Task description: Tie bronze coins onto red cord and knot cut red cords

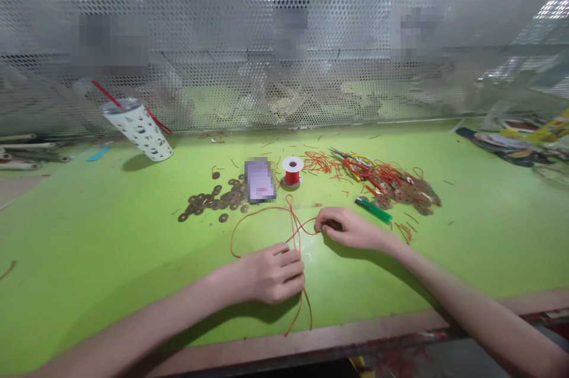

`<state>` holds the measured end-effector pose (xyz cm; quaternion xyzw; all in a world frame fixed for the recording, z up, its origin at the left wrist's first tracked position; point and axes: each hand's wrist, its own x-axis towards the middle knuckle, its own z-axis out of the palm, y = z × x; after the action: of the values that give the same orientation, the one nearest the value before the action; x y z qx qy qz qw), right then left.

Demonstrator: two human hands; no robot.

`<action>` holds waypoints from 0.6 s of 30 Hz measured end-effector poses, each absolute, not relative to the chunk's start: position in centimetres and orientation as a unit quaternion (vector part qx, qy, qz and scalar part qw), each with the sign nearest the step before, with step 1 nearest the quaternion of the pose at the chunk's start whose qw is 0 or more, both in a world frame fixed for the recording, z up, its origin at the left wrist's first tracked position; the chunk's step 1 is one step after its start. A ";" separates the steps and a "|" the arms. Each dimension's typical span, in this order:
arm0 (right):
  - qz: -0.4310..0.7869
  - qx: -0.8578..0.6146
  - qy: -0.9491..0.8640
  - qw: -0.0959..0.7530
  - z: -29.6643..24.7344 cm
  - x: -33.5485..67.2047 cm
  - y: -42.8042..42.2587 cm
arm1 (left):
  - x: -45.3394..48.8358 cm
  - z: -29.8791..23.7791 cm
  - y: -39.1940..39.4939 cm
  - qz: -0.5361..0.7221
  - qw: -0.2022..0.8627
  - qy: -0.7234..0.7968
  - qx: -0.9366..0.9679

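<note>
A thin orange-red cord lies in loops on the green table, with loose ends hanging toward the front edge. My left hand rests low over the table, its fingers curled and closed on the cord where the strands cross. To the right, my right hand pinches another part of the same cord between thumb and fingers. A small upright loop of cord rises between the hands. Just beyond stands a spool of red thread, next to a blurred phone-like rectangle.
Dark round coins with holes lie scattered at left. At right are a heap of corded coins, scissors, a green lighter and cord scraps. A patterned tumbler stands before a perforated metal screen.
</note>
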<state>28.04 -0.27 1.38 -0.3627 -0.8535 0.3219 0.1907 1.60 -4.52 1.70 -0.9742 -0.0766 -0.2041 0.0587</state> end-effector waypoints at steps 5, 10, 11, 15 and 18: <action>0.326 -0.367 -0.850 0.190 1.2 28.0 -0.3 | 2.3 2.7 -6.3 -0.185 -0.013 -0.033 -0.982; 0.368 -0.367 -0.832 0.193 1.7 28.2 -0.2 | 2.0 3.1 -5.3 -0.185 -0.128 -0.038 -0.974; 0.378 -0.367 -0.827 0.197 1.8 28.3 -0.3 | 1.8 3.0 -4.7 -0.196 -0.133 -0.051 -0.970; 0.378 -0.371 -0.813 0.239 2.4 28.0 -0.7 | 1.5 2.3 -2.2 -0.261 -0.088 -0.166 -0.947; 0.339 -0.358 -0.824 0.280 2.3 27.4 -1.5 | 2.3 1.8 -1.6 -0.266 -0.051 -0.225 -0.936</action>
<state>27.36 -1.47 2.26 -0.3578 -0.8238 0.3389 0.2800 2.34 -1.64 1.81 -0.9359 -0.2250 -0.2661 -0.0513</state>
